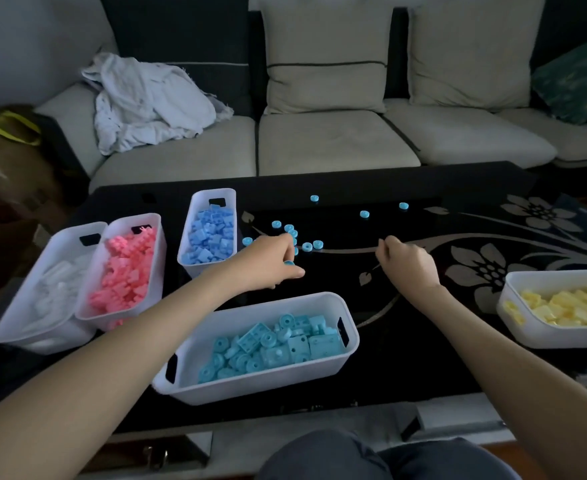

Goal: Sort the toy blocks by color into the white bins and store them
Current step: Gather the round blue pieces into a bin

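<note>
Several small cyan round blocks [307, 246] lie loose on the black table [423, 358]. My left hand [271, 263] is curled over this cluster and holds cyan round pieces, one showing between its fingers. My right hand [406, 263] hovers to the right with fingers loosely curled; nothing shows in it. In front stands a white bin of cyan blocks [349, 308]. Other white bins hold light blue blocks [231, 195], pink blocks [158, 223], white blocks [63, 237] and yellow blocks [514, 282].
Three stray cyan rounds lie farther back: one [314, 198], another [364, 214], a third [403, 206]. A sofa [337, 143] with a crumpled cloth [146, 102] stands behind the table. My knee [354, 455] is at the bottom edge.
</note>
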